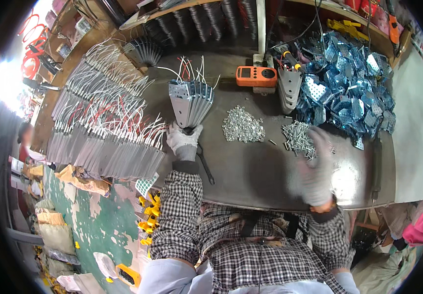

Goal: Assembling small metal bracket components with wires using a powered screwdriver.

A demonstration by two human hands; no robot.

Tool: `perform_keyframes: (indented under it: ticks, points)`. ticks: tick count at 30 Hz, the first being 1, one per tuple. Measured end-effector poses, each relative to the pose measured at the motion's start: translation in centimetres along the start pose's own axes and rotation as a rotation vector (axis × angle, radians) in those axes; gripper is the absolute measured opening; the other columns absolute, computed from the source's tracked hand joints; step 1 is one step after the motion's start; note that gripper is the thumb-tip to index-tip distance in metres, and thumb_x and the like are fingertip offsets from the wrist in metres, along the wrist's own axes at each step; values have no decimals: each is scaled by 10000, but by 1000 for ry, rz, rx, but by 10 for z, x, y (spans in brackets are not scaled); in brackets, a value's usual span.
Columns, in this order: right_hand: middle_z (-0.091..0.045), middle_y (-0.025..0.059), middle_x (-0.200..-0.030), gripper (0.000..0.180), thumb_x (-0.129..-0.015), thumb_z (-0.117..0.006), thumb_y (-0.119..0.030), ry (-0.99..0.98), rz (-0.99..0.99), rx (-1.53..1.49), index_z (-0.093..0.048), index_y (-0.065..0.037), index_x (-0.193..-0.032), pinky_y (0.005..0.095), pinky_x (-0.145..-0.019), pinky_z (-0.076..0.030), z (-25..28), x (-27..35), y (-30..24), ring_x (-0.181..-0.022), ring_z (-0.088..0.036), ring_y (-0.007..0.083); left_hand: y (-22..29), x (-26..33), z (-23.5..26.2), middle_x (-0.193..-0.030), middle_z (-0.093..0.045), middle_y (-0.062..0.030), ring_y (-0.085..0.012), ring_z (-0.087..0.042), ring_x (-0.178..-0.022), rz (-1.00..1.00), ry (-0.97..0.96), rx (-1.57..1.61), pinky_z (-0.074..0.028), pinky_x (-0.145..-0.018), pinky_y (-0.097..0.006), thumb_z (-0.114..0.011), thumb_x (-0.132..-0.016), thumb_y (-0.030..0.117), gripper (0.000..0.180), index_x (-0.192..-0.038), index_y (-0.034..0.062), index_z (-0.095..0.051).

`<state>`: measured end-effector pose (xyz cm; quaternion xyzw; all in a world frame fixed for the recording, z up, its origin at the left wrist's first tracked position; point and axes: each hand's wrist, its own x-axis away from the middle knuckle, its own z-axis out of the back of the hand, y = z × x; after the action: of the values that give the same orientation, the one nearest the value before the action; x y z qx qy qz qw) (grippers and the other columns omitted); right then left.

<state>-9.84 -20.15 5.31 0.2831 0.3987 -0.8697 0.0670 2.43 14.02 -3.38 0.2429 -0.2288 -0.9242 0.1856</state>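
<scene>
My left hand (184,141), in a white glove, is closed around the narrow lower end of a fanned stack of grey metal plates (191,105). White and red wires stick up from the stack's far end. A dark-handled tool (205,165) lies just right of that wrist. My right hand (317,171), also gloved, is over the near side of a pile of screws (297,138). Motion smears its fingers, so what they hold, if anything, does not show. Left of the screws lies a heap of small shiny nuts (243,124).
Rows of grey strips with wires (108,147) cover the bench's left side. An orange meter (256,76) stands at the back, beside stacked grey brackets (289,90). Bluish perforated metal pieces (344,88) pile up at the right. A long dark tool (376,166) lies near the right edge.
</scene>
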Motion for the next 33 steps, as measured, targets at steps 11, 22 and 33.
perform_keyframes:
  ticks: [11,22,33]
  points:
    - [-462,209,-1338,670,-779,-706,-109,-187,243,-191,-400,-66,-1373,450,-927,-497,-165,-97,-100,-1129,-545,423,-4,-6,-18,-1043,-668,-203,-344,-631,-1008,122,-32,-235,-455,-916,-415,-820,-615,553,869,-1201,-31,-556]
    - [-499,188,-1303,528,-848,-625,-146,-356,139,-92,-436,-147,-1341,506,-858,-520,-225,-172,-99,-1023,-601,442,17,-51,-32,-994,-688,-134,-302,-659,-980,192,-70,-199,-498,-863,-425,-806,-660,525,621,-1036,55,-655]
    - [-522,198,-1286,515,-849,-617,-156,-431,212,-1,-442,-118,-1331,499,-876,-516,-331,-285,-96,-1046,-597,434,17,-176,-82,-1036,-684,-84,-273,-667,-975,221,62,-249,-529,-829,-422,-757,-695,575,531,-1011,151,-701]
